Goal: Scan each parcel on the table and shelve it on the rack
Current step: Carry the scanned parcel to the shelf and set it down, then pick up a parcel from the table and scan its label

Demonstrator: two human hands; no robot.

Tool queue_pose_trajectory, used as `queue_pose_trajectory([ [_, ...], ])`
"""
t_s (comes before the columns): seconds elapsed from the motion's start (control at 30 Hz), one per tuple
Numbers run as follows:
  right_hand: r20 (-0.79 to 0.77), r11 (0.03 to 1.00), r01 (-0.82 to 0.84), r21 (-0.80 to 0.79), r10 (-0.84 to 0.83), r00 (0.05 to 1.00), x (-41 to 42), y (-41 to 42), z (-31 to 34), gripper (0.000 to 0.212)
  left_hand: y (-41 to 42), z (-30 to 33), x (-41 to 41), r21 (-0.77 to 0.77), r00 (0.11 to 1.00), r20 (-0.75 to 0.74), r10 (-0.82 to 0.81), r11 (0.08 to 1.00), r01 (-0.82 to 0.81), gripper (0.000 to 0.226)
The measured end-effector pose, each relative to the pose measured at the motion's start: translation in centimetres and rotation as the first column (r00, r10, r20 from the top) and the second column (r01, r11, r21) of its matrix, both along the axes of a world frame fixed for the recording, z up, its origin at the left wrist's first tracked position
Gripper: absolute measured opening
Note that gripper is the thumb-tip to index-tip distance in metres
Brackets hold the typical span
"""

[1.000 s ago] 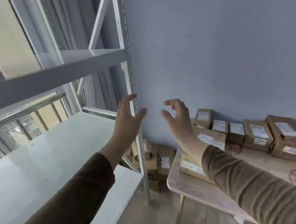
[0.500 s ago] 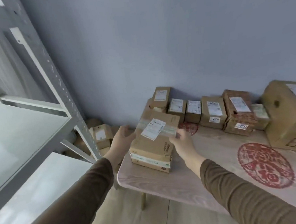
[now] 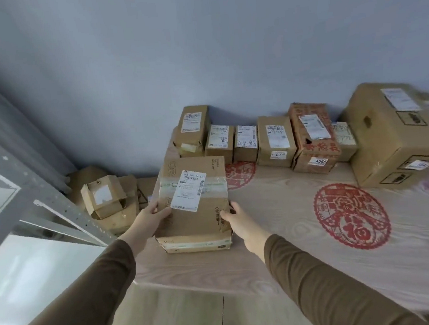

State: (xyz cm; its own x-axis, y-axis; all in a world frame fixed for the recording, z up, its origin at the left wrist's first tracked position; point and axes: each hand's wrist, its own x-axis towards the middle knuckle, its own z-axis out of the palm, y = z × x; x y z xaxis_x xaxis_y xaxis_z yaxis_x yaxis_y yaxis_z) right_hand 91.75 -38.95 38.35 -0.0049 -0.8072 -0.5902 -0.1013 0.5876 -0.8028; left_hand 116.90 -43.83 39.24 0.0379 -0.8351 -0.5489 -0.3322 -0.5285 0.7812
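rack: (image 3: pixel 55 204) grey steel upright and white shelves at far left, beside the table end; shelf surface in view holds nothing I can see.
floor boxes: (image 3: pixel 104 196) loose cardboard boxes piled on the floor between rack and table, against the wall. Can't tell if they count as parcels to shelve.
left hand: (image 3: pixel 152 220) on the parcel's left side, thumb over the top edge near the label, fingers wrapped round the side. Gripping, not spread.
parcel: (image 3: pixel 193 203) brown carton at the table's left end, near the front edge, white label (image 3: pixel 188 191) facing up over a clear tape band. Sits on the table, possibly on a second flat box under it; can't tell for sure.
right hand: (image 3: pixel 236 220) on the parcel's right side, fingers curled against the near right corner, thumb on the side face. Gripping.
table: (image 3: pixel 282 247) pale wood-grain top with red round paper-cut prints.
back row: (image 3: pixel 274 141) line of smaller labelled parcels along the wall, then one large carton (image 3: pixel 399 134) at far right.
step: pick-up of the next parcel, two-hand clamp set, not clearly lifted yet.
scanner: none in view.
next: lift straight up, keep label up for the scan, swing left to the rack. Watch the upright on the way in.
remaining: most of the job, judging by the row.
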Motion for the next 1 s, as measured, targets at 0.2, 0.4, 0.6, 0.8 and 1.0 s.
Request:
queue_pose_trajectory([
  [0.2, -0.086, 0.984, 0.172, -0.035, -0.174, 0.981, -6.1, 2.7, -0.6, 0.042, 1.8, -2.3, -6.1, -0.038, 0.978, -0.196, -0.071, 0.997, 0.064, 0.046],
  [0.4, -0.181, 0.917, 0.389, -0.09, -0.4, 0.899, -14.6, 8.9, 0.4, 0.052, 5.2, -2.2, -15.6, -0.027, 0.924, -0.337, -0.178, 0.983, 0.18, 0.049],
  [0.6, -0.23, 0.85, 0.512, -0.127, -0.527, 0.818, -23.5, 14.1, 1.7, 0.053, 9.3, -1.9, -25.1, -0.006, 0.875, -0.4, -0.272, 0.956, 0.294, 0.062],
  [0.8, -0.228, 0.863, 0.496, -0.095, -0.504, 0.833, -32.9, 17.3, -0.1, 0.054, 13.7, -3.2, -33.3, 0.031, 0.866, -0.431, -0.252, 0.956, 0.293, 0.073],
  [1.0, -0.144, 0.913, 0.394, -0.107, -0.407, 0.902, -40.0, 18.5, -2.6, 0.046, 18.1, -4.1, -39.7, 0.014, 0.907, -0.4, -0.133, 0.988, 0.151, 0.066],
])
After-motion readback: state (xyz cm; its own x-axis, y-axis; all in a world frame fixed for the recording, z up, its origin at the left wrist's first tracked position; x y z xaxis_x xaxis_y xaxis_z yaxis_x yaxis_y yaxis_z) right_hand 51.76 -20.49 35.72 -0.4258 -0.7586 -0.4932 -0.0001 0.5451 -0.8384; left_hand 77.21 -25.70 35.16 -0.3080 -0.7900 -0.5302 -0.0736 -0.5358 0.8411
